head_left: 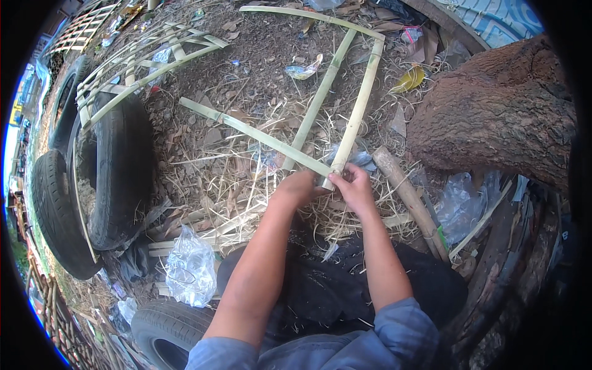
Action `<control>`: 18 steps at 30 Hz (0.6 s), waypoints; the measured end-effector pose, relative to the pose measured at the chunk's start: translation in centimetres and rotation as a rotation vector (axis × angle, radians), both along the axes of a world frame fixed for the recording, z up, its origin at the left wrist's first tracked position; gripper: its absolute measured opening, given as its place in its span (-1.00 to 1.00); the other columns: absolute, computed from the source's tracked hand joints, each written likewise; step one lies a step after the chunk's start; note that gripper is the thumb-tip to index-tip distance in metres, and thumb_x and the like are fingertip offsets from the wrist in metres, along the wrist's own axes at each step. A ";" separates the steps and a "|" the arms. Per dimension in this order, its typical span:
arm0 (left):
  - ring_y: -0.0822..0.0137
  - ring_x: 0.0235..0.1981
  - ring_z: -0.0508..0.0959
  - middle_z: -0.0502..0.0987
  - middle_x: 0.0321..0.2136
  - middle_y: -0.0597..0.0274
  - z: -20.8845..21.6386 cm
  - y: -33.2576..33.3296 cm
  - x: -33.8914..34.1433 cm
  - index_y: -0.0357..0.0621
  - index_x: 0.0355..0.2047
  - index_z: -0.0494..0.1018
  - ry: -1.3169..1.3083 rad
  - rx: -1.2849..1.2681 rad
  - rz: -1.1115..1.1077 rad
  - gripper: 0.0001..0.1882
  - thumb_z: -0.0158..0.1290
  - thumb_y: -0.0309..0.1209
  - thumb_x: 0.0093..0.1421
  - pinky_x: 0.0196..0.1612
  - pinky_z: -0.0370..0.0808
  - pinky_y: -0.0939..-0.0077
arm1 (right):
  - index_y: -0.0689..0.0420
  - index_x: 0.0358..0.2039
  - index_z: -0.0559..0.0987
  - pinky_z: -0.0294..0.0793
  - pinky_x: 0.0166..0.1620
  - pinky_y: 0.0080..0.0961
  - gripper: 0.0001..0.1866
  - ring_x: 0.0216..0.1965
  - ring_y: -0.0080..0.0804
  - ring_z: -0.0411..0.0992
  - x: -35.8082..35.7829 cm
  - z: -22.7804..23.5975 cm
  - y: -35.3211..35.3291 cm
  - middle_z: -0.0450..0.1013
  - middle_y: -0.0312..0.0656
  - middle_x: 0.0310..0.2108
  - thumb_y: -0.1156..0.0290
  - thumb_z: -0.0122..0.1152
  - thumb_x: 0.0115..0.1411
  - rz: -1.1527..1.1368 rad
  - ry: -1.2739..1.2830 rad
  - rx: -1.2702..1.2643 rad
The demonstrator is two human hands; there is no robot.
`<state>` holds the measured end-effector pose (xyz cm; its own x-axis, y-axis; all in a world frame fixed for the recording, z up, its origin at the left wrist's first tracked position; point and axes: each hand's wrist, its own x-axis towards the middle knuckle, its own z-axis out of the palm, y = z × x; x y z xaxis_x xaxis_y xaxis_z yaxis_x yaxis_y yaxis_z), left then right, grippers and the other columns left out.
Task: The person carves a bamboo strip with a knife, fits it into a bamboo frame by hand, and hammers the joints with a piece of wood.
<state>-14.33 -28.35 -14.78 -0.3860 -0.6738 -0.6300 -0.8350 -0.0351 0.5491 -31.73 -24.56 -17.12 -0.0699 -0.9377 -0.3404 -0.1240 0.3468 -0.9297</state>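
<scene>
Pale green bamboo strips form an open frame on the ground in front of me. My right hand [354, 188] pinches the near corner, its thumb on the end of a long upright bamboo strip [359, 111]. A crossing bamboo strip [246, 131] runs from this corner to the far left. From the left, my left hand [299, 187] is closed round the same corner, its fingertips partly hidden under the strips. Another bamboo strip [322, 95] lies between them, and a thin curved bamboo strip [308, 13] meets the upright at its far end.
Old tyres [123, 166] stand at the left, with a woven bamboo lattice [139, 71] leaning on them. A thick tree trunk [493, 111] fills the right. Bamboo shavings [246, 185], a clear plastic bag [191, 265] and a wooden stick [410, 200] lie around my legs.
</scene>
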 end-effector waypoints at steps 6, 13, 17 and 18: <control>-0.05 -0.10 0.56 0.56 -0.15 -0.14 1.5 0.0 -0.4 -0.21 0.01 0.43 -0.116 0.027 0.015 -0.36 0.23 -0.03 0.04 -0.04 0.48 0.15 | 0.31 -0.18 0.55 0.38 -0.51 -0.65 -0.66 -0.56 -0.65 0.42 0.0 1.3 -0.2 0.54 -0.24 -0.49 0.36 0.35 0.09 0.004 -0.006 0.094; 0.04 -0.13 0.58 0.59 -0.21 0.00 1.6 0.1 -0.2 -0.14 -0.16 0.51 -0.106 -0.047 0.036 -0.54 0.22 -0.06 0.07 -0.09 0.49 0.18 | 0.32 -0.17 0.53 0.40 -0.50 -0.64 -0.70 -0.55 -0.65 0.43 0.0 1.3 -1.1 0.54 -0.24 -0.48 0.43 0.31 0.12 -0.042 -0.078 0.055; 0.06 -0.12 0.57 0.59 -0.20 0.05 2.0 0.1 -0.5 -0.12 -0.18 0.51 -0.113 -0.048 0.010 -0.56 0.22 -0.07 0.07 -0.09 0.49 0.19 | 0.33 -0.13 0.53 0.48 -0.40 -0.56 -0.66 -0.46 -0.57 0.49 -0.5 0.7 -1.4 0.56 -0.16 -0.42 0.42 0.30 0.12 -0.015 0.002 -0.041; 0.06 -0.12 0.57 0.59 -0.20 0.05 1.9 0.1 -0.4 -0.12 -0.18 0.51 -0.116 -0.047 0.011 -0.56 0.22 -0.07 0.07 -0.09 0.49 0.19 | 0.34 -0.12 0.53 0.46 -0.41 -0.57 -0.64 -0.49 -0.58 0.49 -0.4 0.8 -1.3 0.56 -0.17 -0.43 0.40 0.31 0.12 -0.018 0.051 -0.009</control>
<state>-14.70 -28.26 -12.83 -0.3050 -0.7077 -0.6373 -0.8925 -0.0210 0.4505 -32.13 -25.89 -16.30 -0.1041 -0.9390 -0.3278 -0.1652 0.3414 -0.9253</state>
